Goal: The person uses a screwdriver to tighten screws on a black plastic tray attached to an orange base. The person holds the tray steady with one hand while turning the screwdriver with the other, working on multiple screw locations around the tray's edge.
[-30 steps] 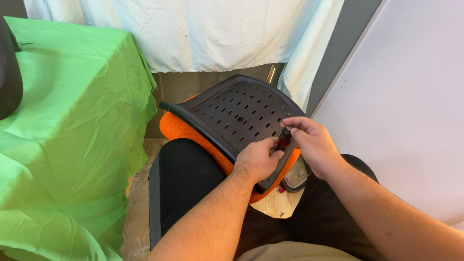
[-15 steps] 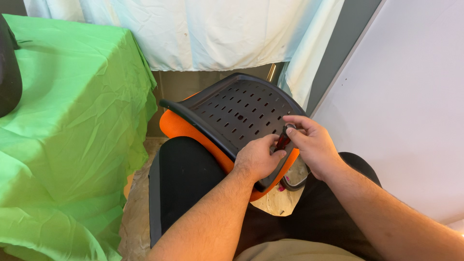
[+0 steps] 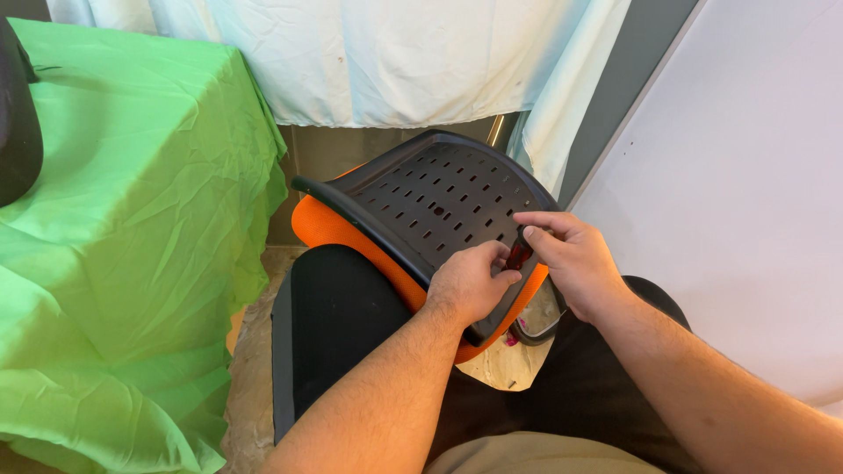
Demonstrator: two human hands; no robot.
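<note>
Head view: a black perforated chair back panel (image 3: 439, 197) with an orange mesh pad (image 3: 329, 230) beneath lies tilted across a black seat cushion (image 3: 342, 325), just above frame centre. The left hand (image 3: 470, 283) rests curled on the panel's lower edge at 5 o'clock, pinching a small red tool (image 3: 518, 255). The right hand (image 3: 571, 263), at 3 o'clock of it, pinches the same spot, fingers narrow. A green cloth (image 3: 123, 219) covers a table at 9 o'clock; white curtain (image 3: 395, 53) at 12.
</note>
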